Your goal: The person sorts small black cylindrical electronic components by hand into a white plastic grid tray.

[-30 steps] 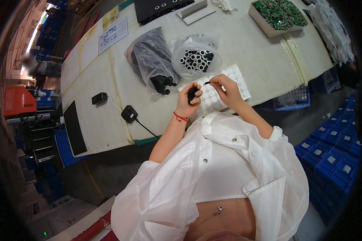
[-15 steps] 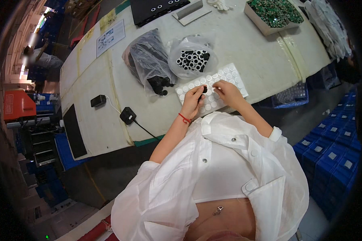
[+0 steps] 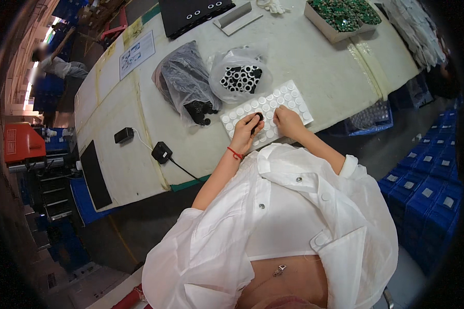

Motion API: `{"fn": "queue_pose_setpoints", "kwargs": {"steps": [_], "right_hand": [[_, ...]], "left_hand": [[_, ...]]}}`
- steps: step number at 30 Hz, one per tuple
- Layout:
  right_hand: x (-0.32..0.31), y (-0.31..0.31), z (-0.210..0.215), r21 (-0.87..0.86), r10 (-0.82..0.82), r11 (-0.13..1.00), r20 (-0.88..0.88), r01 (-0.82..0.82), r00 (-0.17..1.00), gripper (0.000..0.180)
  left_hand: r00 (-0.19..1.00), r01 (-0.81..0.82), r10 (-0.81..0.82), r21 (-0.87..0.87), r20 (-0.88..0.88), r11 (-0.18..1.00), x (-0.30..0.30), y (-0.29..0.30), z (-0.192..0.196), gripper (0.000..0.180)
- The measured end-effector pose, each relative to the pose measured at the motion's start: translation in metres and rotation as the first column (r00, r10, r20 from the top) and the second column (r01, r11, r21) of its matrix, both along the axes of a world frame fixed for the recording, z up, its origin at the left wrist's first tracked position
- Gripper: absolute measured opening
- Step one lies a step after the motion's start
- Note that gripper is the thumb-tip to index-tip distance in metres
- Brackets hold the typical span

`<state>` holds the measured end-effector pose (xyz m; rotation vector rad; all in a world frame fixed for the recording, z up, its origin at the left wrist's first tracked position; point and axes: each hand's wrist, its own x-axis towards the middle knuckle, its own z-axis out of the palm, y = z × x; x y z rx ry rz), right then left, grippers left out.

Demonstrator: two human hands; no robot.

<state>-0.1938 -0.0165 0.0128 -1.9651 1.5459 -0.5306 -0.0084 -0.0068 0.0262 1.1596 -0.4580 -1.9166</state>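
- Orange machine (image 3: 23, 141) at the far left, with a person in a pale top (image 3: 62, 67) in the room behind, one arm lifted.
- Black mat (image 3: 95, 175) along the left edge of the pale table (image 3: 116, 177); a printed sheet (image 3: 136, 54) lies farther back.
- Two black adapters (image 3: 161, 152) sit on the table, joined by a white cable, and a black cord runs to the front edge.
- Grey plastic bag (image 3: 180, 72), mouth toward the person, with black pieces (image 3: 198, 112) showing at it; behind lies a black panel (image 3: 196, 15) with white-rimmed holes.
- Left forearm slants up and to the right from a white sleeve, a red string (image 3: 235, 153) round the wrist. The left hand (image 3: 246, 131) is curled around a small black piece (image 3: 258, 118), above the left part of the white tray.
- Clear bag (image 3: 241, 95) of black-and-white rings (image 3: 241, 79), just behind the tray.
- White tray (image 3: 293, 88) of round caps, lying tilted under both hands.
- Right forearm slants up and to the left; the right hand (image 3: 288, 123) has its fingers bunched over the tray, apart from the left. Whether they grip something, I cannot tell.
- Box (image 3: 335, 36) of green parts at the back right; blue crates (image 3: 423, 185) on the floor.
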Motion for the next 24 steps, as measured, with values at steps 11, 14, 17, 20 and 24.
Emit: {"fn": "queue_pose_setpoints", "kwargs": {"steps": [11, 14, 17, 20, 24], "right_hand": [[-0.006, 0.005, 0.018, 0.25, 0.232, 0.887, 0.486, -0.388, 0.842, 0.009], [0.002, 0.002, 0.02, 0.338, -0.037, 0.913, 0.628, -0.23, 0.777, 0.011], [0.008, -0.009, 0.013, 0.379, -0.229, 0.923, 0.675, -0.064, 0.701, 0.016], [0.013, -0.011, 0.015, 0.434, -0.284, 0.9, 0.638, -0.03, 0.716, 0.018], [0.014, -0.012, 0.013, 0.448, -0.317, 0.894, 0.615, 0.011, 0.722, 0.021]], "left_hand": [[0.995, 0.0, 0.004, -0.044, 0.101, 0.999, -0.002, 0.004, -0.014, 0.024], [0.981, 0.122, -0.114, -0.04, 0.155, 0.992, -0.002, 0.005, -0.015, 0.026], [0.961, 0.217, -0.207, -0.034, 0.183, 0.976, -0.001, 0.001, -0.008, 0.025], [0.971, 0.175, -0.175, 0.019, 0.165, 0.984, 0.001, 0.001, -0.01, 0.027], [0.988, 0.093, -0.093, 0.008, 0.122, 0.996, -0.003, 0.002, -0.007, 0.026]]}}
